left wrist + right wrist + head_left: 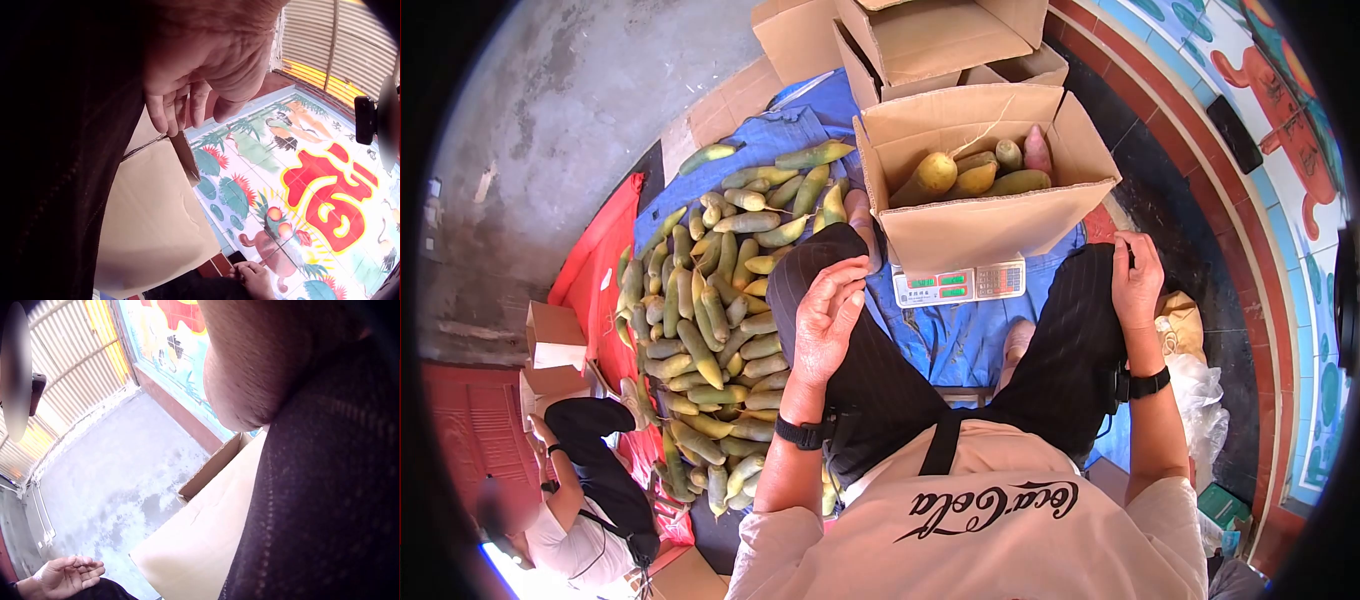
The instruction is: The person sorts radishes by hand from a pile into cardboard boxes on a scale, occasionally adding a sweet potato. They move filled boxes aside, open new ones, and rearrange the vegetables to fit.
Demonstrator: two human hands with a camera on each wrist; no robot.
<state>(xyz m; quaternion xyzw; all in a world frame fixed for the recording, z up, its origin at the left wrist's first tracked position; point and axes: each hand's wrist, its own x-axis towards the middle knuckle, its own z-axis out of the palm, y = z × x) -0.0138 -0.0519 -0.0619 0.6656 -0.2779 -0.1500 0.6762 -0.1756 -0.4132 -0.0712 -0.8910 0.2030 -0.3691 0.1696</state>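
In the head view my left hand (828,318) hovers over or rests by the left knee, palm turned up, fingers loosely bent and holding nothing. My right hand (1137,280) lies on the right knee with relaxed, slightly bent fingers. Between and beyond the knees, an open cardboard box (1000,222) stands on a digital scale (960,284) with lit displays. Inside the box are several radishes (930,178), one of them pinkish (1037,150). The left wrist view shows the left hand (209,69) with fingers hanging loosely, near the box (156,219).
A large pile of green radishes (710,320) covers the blue tarp (775,135) on the left. More cardboard boxes (940,45) stand behind. Another person (590,490) sits at the lower left. Plastic bags (1195,400) lie beside the right leg, near the tiled wall (1305,200).
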